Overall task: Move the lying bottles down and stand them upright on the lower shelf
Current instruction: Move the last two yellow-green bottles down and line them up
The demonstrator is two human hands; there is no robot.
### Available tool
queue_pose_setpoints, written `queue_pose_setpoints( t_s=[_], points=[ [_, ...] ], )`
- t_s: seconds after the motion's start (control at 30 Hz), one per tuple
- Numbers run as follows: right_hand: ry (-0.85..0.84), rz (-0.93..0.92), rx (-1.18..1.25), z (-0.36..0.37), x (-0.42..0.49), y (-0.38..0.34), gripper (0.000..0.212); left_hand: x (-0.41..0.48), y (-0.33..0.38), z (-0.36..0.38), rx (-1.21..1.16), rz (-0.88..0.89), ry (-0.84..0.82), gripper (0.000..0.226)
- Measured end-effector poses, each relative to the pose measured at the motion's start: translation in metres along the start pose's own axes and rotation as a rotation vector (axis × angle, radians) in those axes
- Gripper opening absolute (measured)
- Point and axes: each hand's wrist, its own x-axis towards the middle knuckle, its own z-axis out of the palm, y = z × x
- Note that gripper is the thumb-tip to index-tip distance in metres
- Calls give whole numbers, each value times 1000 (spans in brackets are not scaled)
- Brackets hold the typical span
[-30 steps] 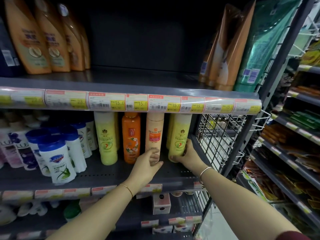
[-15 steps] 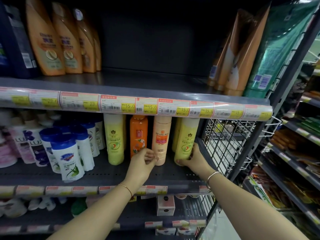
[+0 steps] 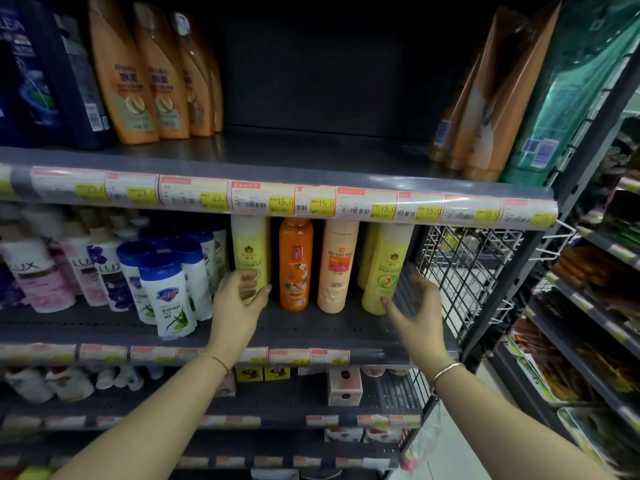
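While four bottles stand upright in a row on the lower shelf (image 3: 311, 329), both hands reach in toward them from below. The left hand (image 3: 239, 299) curls around the base of the left pale yellow bottle (image 3: 250, 247), fingers wrapped over its lower label, so it seems to be gripping it, though blur makes the contact hard to confirm. Just right of that stands the orange bottle (image 3: 295, 265), then the peach bottle (image 3: 337, 266), each apart from its neighbour by a narrow gap. The right yellow bottle (image 3: 386, 268) stands at the end of the row, tilted slightly, with another yellow bottle partly hidden behind it. The right hand (image 3: 417, 308) is spread wide with its fingers apart, holding nothing; its thumb lies near the base of the right yellow bottle and the other fingers hover beside it, in front of the wire mesh side panel (image 3: 464, 275). A thin bracelet sits on the left wrist and a metal bangle (image 3: 446, 372) on the right. Left of the row, white bottles with blue caps (image 3: 169, 292) and pink Lux bottles (image 3: 38, 282) crowd the same shelf. On the upper shelf (image 3: 311, 157) the middle is bare, with orange lotion bottles (image 3: 138, 81) standing at left and orange tubes (image 3: 485, 109) leaning at right. Price tags (image 3: 315, 202) line its front edge.
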Motion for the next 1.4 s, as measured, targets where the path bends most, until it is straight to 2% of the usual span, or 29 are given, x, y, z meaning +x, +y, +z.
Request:
queue_pose_setpoints(
  t_s=[0.13, 0.23, 0.33, 0.4, 0.67, 1.17, 1.4],
  points=[
    [-84, -174, -4, 31, -21, -25, 40, -3, -11, -3, 62, 49, 57, 41],
    [-201, -173, 45, 61, -35, -51, 27, -6, -16, -4, 39, -18, 32, 65],
    [-256, -81, 97, 90, -43, -73, 32, 2, -23, -4, 17, -62, -66, 84],
    [-245, -32, 122, 105, -44, -85, 37, 10, -23, -6, 32, -79, -76, 90],
    [-207, 280, -9, 143, -46, -96, 56, 25, -27, -10, -2, -139, -193, 85],
    [-130, 283, -8, 161, -29, -87, 50, 40, -45, -20, 27, -124, -285, 90],
    [-159, 304, 11, 158, -28, -88, 54, 37, -41, -19, 59, -133, -282, 90]
  ],
)
